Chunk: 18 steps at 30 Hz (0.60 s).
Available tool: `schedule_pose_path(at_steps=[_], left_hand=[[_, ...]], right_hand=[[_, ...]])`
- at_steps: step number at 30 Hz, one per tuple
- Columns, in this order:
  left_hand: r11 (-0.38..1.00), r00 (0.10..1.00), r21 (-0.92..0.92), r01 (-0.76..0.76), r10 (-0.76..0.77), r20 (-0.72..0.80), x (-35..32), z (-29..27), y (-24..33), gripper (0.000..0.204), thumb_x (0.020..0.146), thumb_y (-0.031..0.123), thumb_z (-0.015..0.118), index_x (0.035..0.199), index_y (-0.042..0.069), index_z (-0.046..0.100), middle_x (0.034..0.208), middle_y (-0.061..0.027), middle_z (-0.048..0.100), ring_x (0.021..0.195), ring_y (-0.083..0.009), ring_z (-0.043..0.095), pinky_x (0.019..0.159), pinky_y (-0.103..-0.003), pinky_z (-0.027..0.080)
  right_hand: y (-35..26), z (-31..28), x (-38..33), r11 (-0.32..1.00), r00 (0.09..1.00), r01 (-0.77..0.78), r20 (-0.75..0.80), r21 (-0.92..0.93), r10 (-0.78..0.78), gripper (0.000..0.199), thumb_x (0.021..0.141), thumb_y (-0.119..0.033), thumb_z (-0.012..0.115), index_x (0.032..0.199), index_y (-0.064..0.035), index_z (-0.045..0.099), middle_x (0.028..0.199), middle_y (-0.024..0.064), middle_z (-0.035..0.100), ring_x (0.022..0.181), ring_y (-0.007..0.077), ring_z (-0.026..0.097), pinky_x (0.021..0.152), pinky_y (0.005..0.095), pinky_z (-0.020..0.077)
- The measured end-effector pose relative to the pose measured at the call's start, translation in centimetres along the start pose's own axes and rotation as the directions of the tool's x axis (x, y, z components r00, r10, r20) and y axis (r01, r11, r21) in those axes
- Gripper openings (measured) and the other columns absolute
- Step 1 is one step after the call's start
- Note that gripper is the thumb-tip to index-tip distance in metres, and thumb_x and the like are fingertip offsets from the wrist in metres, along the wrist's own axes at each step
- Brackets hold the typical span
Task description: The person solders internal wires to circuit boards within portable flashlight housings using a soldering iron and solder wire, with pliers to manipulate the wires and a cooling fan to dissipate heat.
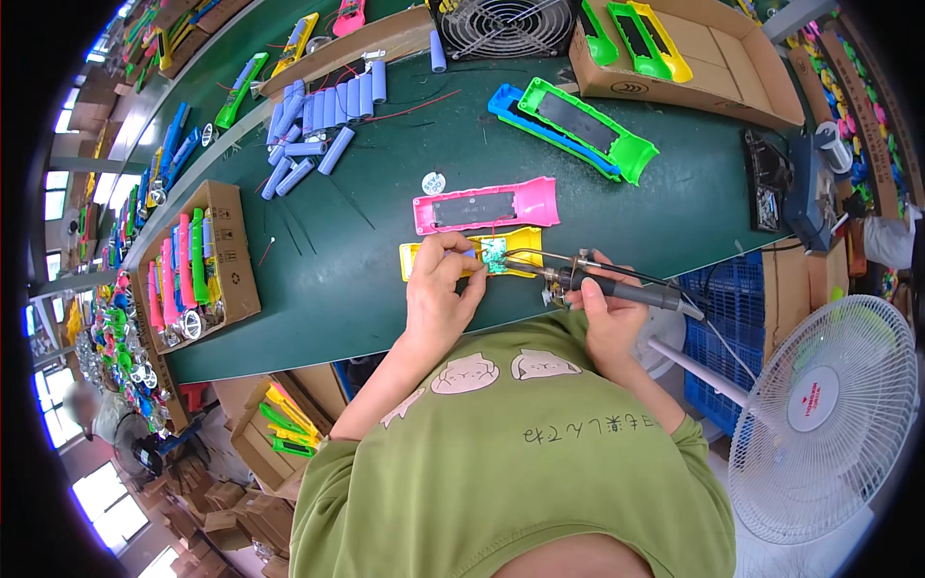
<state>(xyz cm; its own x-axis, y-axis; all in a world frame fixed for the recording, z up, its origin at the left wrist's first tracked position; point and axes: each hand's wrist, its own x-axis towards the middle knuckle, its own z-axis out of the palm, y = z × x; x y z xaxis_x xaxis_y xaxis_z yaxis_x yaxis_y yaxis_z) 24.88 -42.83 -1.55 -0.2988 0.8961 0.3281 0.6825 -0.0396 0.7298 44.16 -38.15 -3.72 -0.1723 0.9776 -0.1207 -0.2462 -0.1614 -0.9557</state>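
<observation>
The table has a matt, dark green top that looks smooth. The yellow shell and the pink shell are glossy plastic. The small circuit board is green and a little shiny. The soldering iron has a dark matt handle and a thin metal tip. The boxes are plain brown cardboard. The batteries have a smooth pale blue wrap.

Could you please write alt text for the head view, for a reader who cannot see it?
At a green bench, the left hand steadies a yellow casing while the right hand holds a soldering iron to its circuit board. A pink casing lies just beyond.
</observation>
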Motion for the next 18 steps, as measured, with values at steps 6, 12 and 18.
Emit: schedule_pose_path(at_steps=[6, 12, 18], left_hand=[[1.000, 1.000, 0.007, 0.002, -0.002, 0.000, 0.02, 0.04, 0.13, 0.014, 0.064, -0.006, 0.067, 0.073, 0.000, 0.059, 0.092, -0.0096, 0.055, 0.080, -0.0221, 0.056, 0.067, -0.030, 0.047], [1.000, 1.000, 0.011, 0.010, -0.010, -0.001, 0.22, 0.06, 0.19, 0.013, 0.065, -0.006, 0.067, 0.073, 0.000, 0.058, 0.090, -0.0093, 0.054, 0.079, -0.0216, 0.056, 0.066, -0.029, 0.047], [1.000, 1.000, 0.026, 0.008, -0.008, 0.024, 0.51, -0.03, 0.21, 0.014, 0.065, -0.006, 0.067, 0.073, 0.000, 0.057, 0.088, -0.0089, 0.053, 0.079, -0.0218, 0.057, 0.066, -0.030, 0.048]], right_hand=[[0.14, 0.45, 0.15, 0.999, 1.000, -0.029, -0.009, 0.023, 0.030, 0.022, 0.078, 0.004, 0.060, 0.099, 0.0095, 0.053, 0.122, 0.0189, 0.041, 0.078, 0.0204, 0.062, 0.063, 0.0261, 0.0558], [0.46, 0.44, 0.24, 1.000, 1.000, 0.026, 0.014, 0.013, -0.026, 0.022, 0.079, 0.003, 0.061, 0.099, 0.0089, 0.053, 0.121, 0.0197, 0.042, 0.076, 0.0198, 0.063, 0.061, 0.0255, 0.0547], [0.40, -0.17, 0.29, 1.000, 0.999, 0.000, 0.033, 0.023, -0.001, 0.024, 0.079, 0.001, 0.061, 0.101, 0.0079, 0.053, 0.121, 0.0207, 0.044, 0.072, 0.0191, 0.064, 0.059, 0.0239, 0.0535]])
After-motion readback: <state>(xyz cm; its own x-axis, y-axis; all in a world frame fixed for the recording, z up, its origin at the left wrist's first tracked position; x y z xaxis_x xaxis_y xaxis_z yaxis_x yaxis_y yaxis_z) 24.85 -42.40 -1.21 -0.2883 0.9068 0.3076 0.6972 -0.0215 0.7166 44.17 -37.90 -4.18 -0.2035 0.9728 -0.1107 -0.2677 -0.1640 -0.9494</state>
